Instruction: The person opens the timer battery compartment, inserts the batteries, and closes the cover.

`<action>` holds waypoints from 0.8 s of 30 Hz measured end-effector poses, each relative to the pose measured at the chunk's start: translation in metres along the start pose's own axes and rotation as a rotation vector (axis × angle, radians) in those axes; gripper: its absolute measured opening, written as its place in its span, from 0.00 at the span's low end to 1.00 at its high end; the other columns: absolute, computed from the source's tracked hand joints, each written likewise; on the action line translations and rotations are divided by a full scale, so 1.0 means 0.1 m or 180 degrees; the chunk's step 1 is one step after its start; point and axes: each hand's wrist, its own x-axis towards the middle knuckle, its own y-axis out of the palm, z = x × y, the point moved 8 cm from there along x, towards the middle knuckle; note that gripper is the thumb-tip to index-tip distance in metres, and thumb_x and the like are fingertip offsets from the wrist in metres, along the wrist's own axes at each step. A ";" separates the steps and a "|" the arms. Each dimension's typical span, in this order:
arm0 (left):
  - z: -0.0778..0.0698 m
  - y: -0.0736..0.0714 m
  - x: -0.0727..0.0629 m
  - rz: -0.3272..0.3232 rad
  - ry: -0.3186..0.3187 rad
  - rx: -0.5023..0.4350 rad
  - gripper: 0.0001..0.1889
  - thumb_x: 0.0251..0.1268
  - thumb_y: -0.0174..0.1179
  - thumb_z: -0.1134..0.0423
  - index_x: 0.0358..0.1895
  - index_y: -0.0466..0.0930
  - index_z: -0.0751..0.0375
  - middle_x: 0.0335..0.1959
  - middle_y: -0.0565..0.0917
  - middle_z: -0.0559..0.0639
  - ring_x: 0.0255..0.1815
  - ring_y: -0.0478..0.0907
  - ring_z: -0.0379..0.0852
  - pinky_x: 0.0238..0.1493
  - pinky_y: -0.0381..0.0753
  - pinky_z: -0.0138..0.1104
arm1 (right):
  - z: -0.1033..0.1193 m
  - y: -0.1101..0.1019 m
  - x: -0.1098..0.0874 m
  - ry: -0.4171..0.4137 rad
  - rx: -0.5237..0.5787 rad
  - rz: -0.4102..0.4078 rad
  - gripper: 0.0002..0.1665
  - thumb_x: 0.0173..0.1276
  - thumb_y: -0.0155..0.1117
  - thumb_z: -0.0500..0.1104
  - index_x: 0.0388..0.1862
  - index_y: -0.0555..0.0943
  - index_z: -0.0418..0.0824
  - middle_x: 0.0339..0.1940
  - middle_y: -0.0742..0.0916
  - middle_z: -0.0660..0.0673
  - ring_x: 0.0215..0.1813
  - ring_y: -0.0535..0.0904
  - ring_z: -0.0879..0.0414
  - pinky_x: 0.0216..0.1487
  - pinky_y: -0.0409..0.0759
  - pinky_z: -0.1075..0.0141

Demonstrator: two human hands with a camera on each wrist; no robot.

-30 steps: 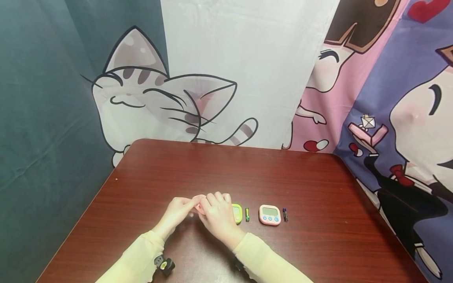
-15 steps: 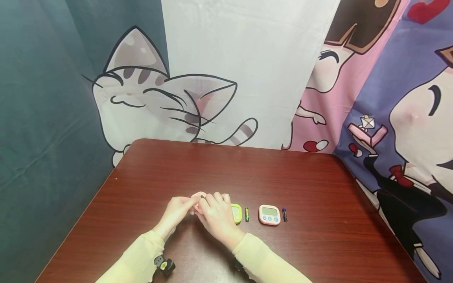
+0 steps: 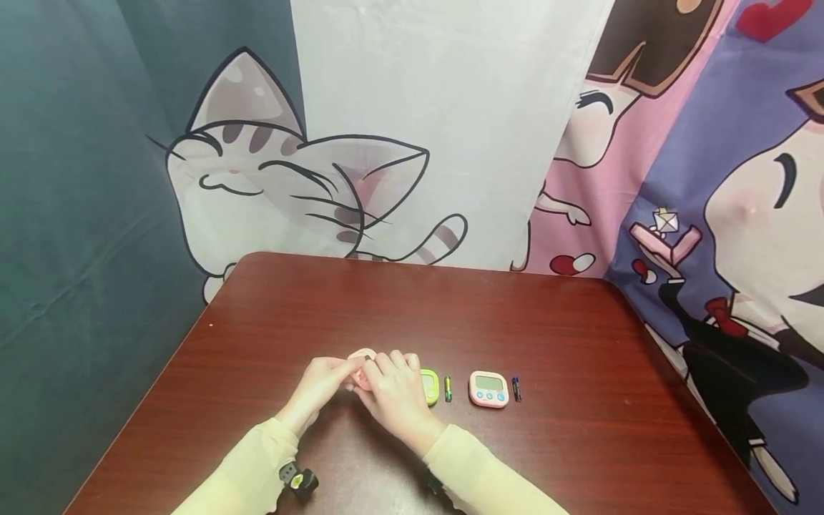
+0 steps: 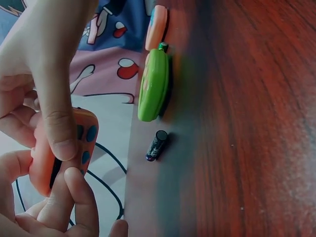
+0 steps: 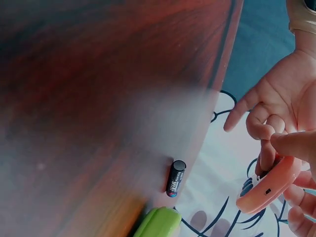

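Observation:
Both hands hold a small pink timer (image 4: 40,165) with blue buttons above the front middle of the table. My left hand (image 3: 322,383) grips it from the left, fingers curled round its body. The right hand (image 3: 395,397) wraps its other side, thumb and fingers pinching it. In the left wrist view the thumb and fingertips of both hands meet over a dark strip on the timer. Much of the timer is hidden by fingers. A black battery (image 5: 176,178) lies on the table near a green timer (image 4: 154,85); the right hand hides that battery in the head view.
On the brown table (image 3: 386,307), right of the hands, lie a green battery (image 3: 448,389), a second pink timer (image 3: 488,390) and a dark battery (image 3: 517,389) in a row. Printed cloth (image 3: 450,107) hangs behind the table.
Compared with one second ago, the held timer is turned slightly, and more of its pink edge and a dark spot show between the fingers. Both hands stay nearly in place.

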 end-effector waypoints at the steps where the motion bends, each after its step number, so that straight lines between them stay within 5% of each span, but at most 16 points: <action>1: 0.00 0.00 0.00 0.0009 -0.0007 0.0001 0.19 0.59 0.63 0.50 0.26 0.85 0.66 0.20 0.84 0.48 0.25 0.78 0.40 0.37 0.74 0.37 | -0.01 0.01 0.00 0.0017 0.0014 0.0042 0.23 0.45 0.76 0.58 0.32 0.76 0.49 0.25 0.77 0.54 0.30 0.71 0.55 0.36 0.62 0.61; 14: -0.02 0.03 0.02 0.0066 0.0017 0.0131 0.16 0.60 0.62 0.53 0.27 0.85 0.65 0.22 0.84 0.48 0.28 0.77 0.40 0.39 0.73 0.37 | -0.07 0.05 -0.03 0.0102 0.0212 0.0202 0.26 0.43 0.75 0.61 0.36 0.77 0.50 0.27 0.78 0.54 0.31 0.72 0.56 0.37 0.62 0.61; 24: -0.04 0.10 0.06 0.0373 0.0257 0.0221 0.13 0.61 0.61 0.57 0.28 0.85 0.64 0.22 0.83 0.47 0.29 0.76 0.41 0.38 0.72 0.36 | -0.25 0.09 -0.05 0.0559 0.0774 0.0483 0.17 0.53 0.71 0.60 0.33 0.79 0.52 0.21 0.75 0.57 0.29 0.70 0.60 0.37 0.63 0.62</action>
